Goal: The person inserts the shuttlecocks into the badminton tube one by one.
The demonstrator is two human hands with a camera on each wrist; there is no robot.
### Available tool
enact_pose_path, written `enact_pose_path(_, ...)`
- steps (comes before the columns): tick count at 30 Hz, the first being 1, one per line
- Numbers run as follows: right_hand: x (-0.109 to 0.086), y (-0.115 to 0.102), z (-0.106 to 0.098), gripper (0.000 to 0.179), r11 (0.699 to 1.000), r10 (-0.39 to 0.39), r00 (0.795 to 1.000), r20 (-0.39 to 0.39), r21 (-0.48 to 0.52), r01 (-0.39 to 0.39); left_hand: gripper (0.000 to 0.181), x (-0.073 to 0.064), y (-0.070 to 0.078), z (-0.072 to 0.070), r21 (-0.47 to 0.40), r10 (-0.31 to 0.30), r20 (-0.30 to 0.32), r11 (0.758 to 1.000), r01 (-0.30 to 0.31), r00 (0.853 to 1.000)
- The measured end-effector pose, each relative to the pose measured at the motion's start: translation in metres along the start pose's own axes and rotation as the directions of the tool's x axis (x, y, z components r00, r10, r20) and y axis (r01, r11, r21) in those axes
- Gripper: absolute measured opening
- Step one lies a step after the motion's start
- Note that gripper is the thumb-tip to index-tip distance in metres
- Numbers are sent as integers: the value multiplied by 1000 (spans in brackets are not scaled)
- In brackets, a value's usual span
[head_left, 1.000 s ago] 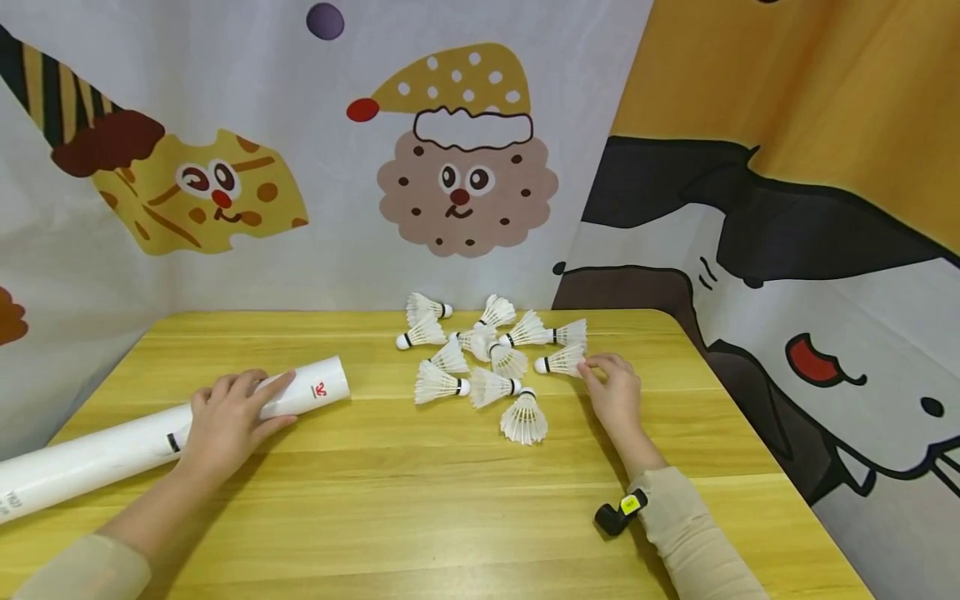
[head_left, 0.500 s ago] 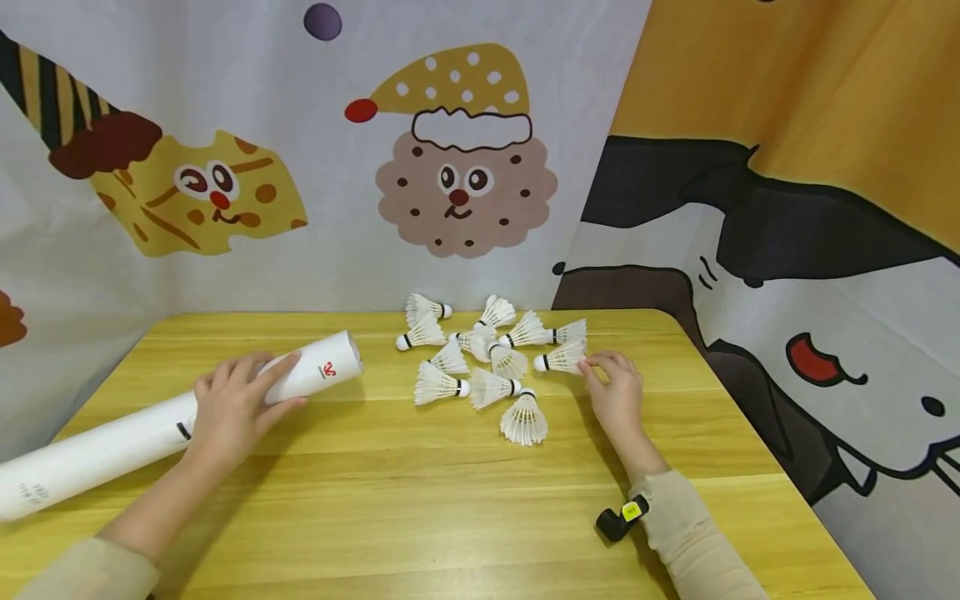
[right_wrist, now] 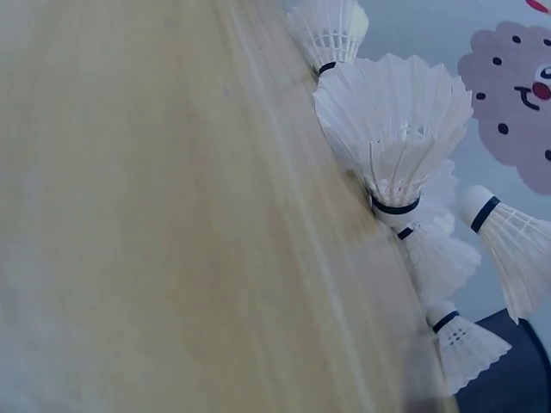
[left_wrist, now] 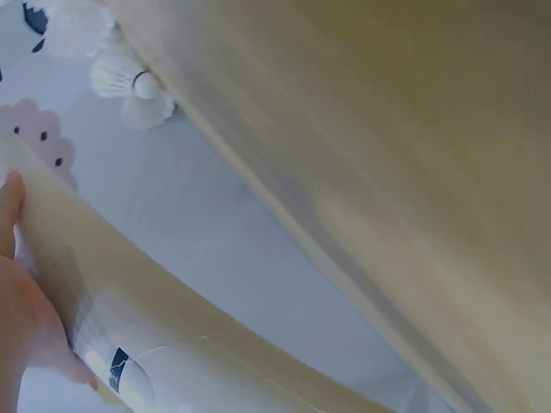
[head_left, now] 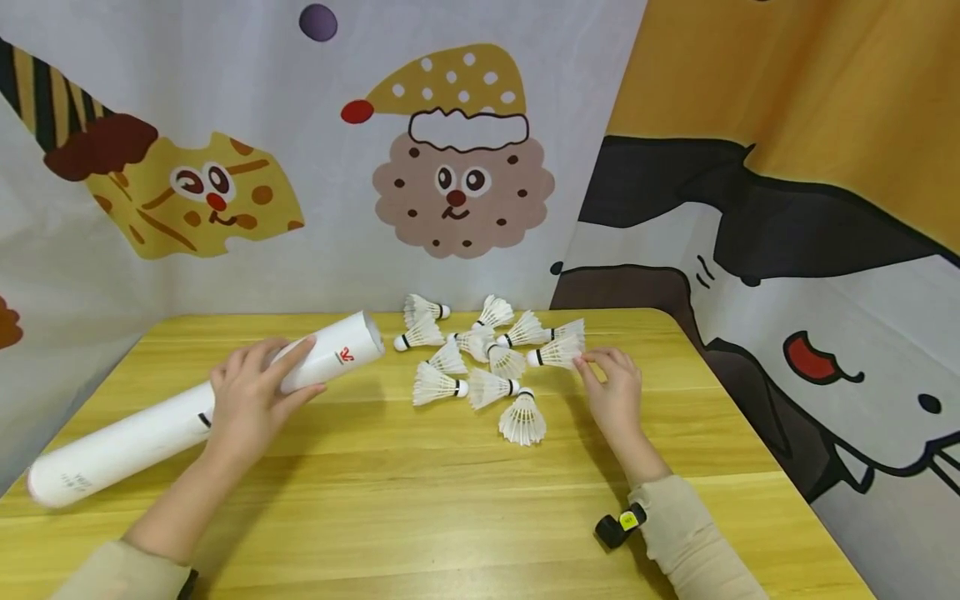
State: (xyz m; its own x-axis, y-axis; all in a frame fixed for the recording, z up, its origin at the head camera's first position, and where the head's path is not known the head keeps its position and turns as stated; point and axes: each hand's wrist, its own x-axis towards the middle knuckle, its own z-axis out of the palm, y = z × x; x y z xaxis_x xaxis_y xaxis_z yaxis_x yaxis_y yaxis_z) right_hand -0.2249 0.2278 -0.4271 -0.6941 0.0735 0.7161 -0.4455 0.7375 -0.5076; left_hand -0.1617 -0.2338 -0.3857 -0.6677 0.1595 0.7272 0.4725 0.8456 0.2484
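Observation:
My left hand (head_left: 251,404) grips a long white shuttlecock tube (head_left: 135,442) around its upper part. The tube slants, its open end with a red logo raised toward the middle of the table. In the left wrist view, the hand (left_wrist: 30,314) curls around the side of the tube (left_wrist: 189,335). My right hand (head_left: 615,392) pinches a white feather shuttlecock (head_left: 557,352) by the feather edge between thumb and forefinger. Its cork points left. The right hand itself is out of frame in the right wrist view.
Several other shuttlecocks lie loosely grouped at the back middle of the wooden table (head_left: 450,517), the nearest shuttlecock (head_left: 522,418) with its feathers facing me. A cartoon-printed curtain (head_left: 315,275) hangs right behind the table. A small black device (head_left: 620,527) is at the right cuff.
The left hand has moved the tube to the right and lifted its open end higher. The right hand has shifted its pinched shuttlecock slightly left and up.

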Motion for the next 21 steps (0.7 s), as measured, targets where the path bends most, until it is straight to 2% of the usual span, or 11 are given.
enact_pose_path(6, 5, -11, -4, 9, 1000, -22, 1000, -18, 12, 22, 70, 6, 9, 2, -32, -9, -17, 999, 9, 1000)
enact_pose_path(11, 9, -21, -9, 9, 998, -47, 997, -53, 26, 49, 70, 9, 17, 4, -68, -21, -1, 997, 21, 1000)
enact_pose_path(16, 12, -31, -12, 9, 996, -65, 995, -79, 48, 69, 69, 11, 25, 5, -71, -39, 59, 997, 43, 998)
enact_pose_path(21, 15, -42, -15, 8, 991, -96, 990, -106, 82, 105, 68, 12, 29, 6, -52, -55, 141, 997, 62, 989)
